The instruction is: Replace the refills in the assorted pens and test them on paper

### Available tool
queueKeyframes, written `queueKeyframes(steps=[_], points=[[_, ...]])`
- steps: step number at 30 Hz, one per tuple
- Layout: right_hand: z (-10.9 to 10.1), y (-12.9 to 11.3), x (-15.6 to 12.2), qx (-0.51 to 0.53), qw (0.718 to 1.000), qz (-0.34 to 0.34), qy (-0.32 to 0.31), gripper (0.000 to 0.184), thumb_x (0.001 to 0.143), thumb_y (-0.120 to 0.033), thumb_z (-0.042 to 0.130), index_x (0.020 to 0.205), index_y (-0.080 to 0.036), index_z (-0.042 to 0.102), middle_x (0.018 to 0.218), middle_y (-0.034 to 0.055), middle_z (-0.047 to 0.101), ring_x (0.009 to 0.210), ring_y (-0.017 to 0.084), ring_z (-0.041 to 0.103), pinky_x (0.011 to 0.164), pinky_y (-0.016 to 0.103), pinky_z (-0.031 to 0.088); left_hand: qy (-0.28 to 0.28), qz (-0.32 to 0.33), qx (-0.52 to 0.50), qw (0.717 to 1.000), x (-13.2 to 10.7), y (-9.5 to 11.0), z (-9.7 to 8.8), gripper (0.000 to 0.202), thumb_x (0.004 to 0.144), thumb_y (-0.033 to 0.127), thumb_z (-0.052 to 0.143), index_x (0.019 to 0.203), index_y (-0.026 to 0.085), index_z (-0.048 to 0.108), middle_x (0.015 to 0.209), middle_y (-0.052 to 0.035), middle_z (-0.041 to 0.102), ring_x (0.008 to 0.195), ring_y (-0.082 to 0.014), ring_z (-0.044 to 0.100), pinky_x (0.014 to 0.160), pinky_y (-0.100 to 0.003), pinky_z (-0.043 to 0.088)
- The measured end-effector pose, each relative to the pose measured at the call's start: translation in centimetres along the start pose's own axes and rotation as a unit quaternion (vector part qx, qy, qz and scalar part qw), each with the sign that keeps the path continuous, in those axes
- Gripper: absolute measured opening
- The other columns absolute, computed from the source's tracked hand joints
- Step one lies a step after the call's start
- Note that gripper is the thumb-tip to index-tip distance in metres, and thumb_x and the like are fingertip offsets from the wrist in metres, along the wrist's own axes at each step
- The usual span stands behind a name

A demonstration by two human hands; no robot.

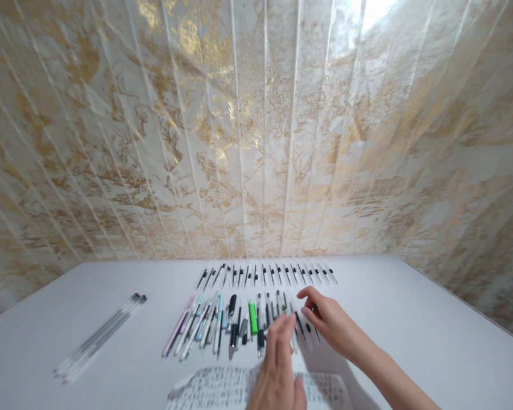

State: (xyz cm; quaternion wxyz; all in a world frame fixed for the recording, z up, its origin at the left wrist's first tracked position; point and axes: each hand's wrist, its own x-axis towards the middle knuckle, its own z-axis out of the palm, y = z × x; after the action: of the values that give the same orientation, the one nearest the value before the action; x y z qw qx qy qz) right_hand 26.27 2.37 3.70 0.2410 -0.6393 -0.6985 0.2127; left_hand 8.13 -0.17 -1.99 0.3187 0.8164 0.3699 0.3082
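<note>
My left hand hovers over the lower part of the pen row, above a sheet of handwritten paper. Its fingers are stretched out side by side with the thumb apart, and I see nothing in it. To the right, my right hand is over the row's right end, near a slim dark pen. Its fingers are bent, with a gap between index finger and thumb; no held thing shows. Beside my hands lie a bright green highlighter, a black pen and a pink pen. My hands cover some of the pens.
Behind the pens runs a row of slim clear-and-black refills or pens. Several long clear rods with dark ends lie at the left of the white table. A gold-patterned curtain hangs along the table's far edge.
</note>
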Motion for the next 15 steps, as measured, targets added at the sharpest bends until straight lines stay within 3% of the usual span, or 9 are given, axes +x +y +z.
queueKeyframes(steps=[3,6,11,15], points=[[-0.7,-3.2,-1.4,0.138,0.986,-0.067,-0.062,0.016,0.085,-0.014,0.052,0.098,-0.02,0.059,0.073,-0.003,0.057,0.064,0.014,0.051,0.06,0.022,0.039,0.059,-0.072,-0.16,0.983,0.3,1.5,-1.6,0.097,0.063,-0.008,0.04,0.146,0.024,0.001,0.138,-0.0155,0.04,0.103,-0.0166,0.058,0.098,-0.036,0.044],[-0.3,-5.5,-2.5,0.134,0.982,-0.098,-0.089,0.022,0.08,-0.01,0.061,0.099,-0.021,0.066,0.08,-0.0011,0.06,0.07,0.014,0.052,0.063,0.022,0.039,0.053,-0.087,-0.238,0.966,0.4,2.3,-2.8,0.097,0.063,-0.01,0.039,0.143,0.026,-0.003,0.132,-0.0119,0.043,0.107,-0.0159,0.057,0.102,-0.036,0.039],[1.0,-6.7,-3.0,0.088,0.985,-0.132,-0.067,0.008,0.081,-0.012,0.067,0.079,-0.02,0.067,0.081,0.0012,0.061,0.074,0.016,0.054,0.067,0.023,0.039,0.042,-0.097,-0.247,0.963,0.1,2.4,-2.9,0.097,0.058,-0.011,0.038,0.141,0.021,-0.002,0.129,-0.0129,0.043,0.11,-0.0172,0.056,0.104,-0.037,0.036],[-0.4,-5.8,-2.3,0.148,0.981,-0.11,-0.065,0.015,0.087,-0.029,0.06,0.075,-0.019,0.059,0.071,-0.0009,0.057,0.065,0.014,0.049,0.059,0.022,0.037,0.04,-0.113,-0.232,0.965,0.1,2.3,-2.5,0.097,0.056,-0.009,0.039,0.141,0.02,0.002,0.127,-0.0129,0.045,0.104,-0.0181,0.058,0.102,-0.038,0.038]])
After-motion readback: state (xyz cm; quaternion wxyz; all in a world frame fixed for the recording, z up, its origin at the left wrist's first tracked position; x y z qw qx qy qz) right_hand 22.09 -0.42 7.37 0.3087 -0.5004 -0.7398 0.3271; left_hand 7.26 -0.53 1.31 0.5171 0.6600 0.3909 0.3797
